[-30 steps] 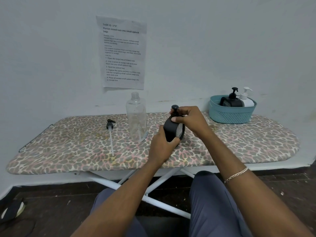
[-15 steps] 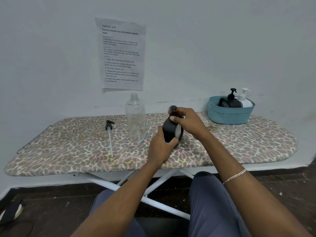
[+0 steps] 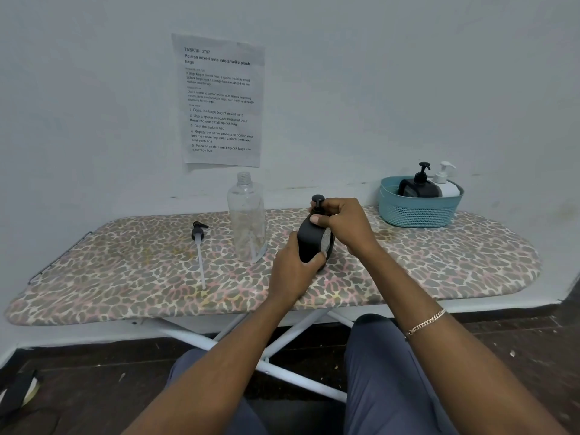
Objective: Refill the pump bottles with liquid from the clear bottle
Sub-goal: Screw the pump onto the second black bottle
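Observation:
A black pump bottle [image 3: 310,243] stands on the ironing board [image 3: 125,271] in front of me. My left hand [image 3: 293,271] grips its body from the near side. My right hand [image 3: 342,224] wraps its fingers round the black pump head [image 3: 317,200] at the bottle's neck. The clear bottle [image 3: 248,219] stands uncapped just left of them and looks nearly empty. Its loose pump with a long tube [image 3: 199,246] lies on the board further left.
A teal basket [image 3: 417,211] at the back right holds a black pump bottle [image 3: 419,186] and a white pump bottle [image 3: 445,183]. A printed sheet [image 3: 221,100] hangs on the wall. My knees are under the board's front edge.
Both hands stay on the black bottle; my right hand's fingers have shifted slightly round the pump head. The view has drifted a little.

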